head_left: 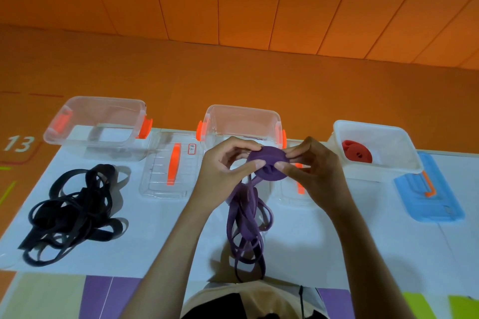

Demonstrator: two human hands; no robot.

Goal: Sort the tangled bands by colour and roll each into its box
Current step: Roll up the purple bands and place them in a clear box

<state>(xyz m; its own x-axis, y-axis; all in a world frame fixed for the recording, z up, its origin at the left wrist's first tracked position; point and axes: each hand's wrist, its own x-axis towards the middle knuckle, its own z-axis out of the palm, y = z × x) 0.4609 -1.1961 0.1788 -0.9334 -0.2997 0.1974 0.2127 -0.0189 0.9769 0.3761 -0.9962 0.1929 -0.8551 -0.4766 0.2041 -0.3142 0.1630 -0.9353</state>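
Left hand point(225, 164), right hand point(315, 167) pinching purple roll point(268, 160) (face up), tail point(243, 228) trailing nearward

The purple band point(267, 163) looks matt and rubbery, and so do the black bands point(75, 215) at nine o'clock. The clear box at eleven o'clock point(103, 116) and the clear box at twelve o'clock point(241, 122) are glossy plastic; the white box at two o'clock point(375, 173) is cloudy plastic. The desk point(160, 235) is smooth and matt.
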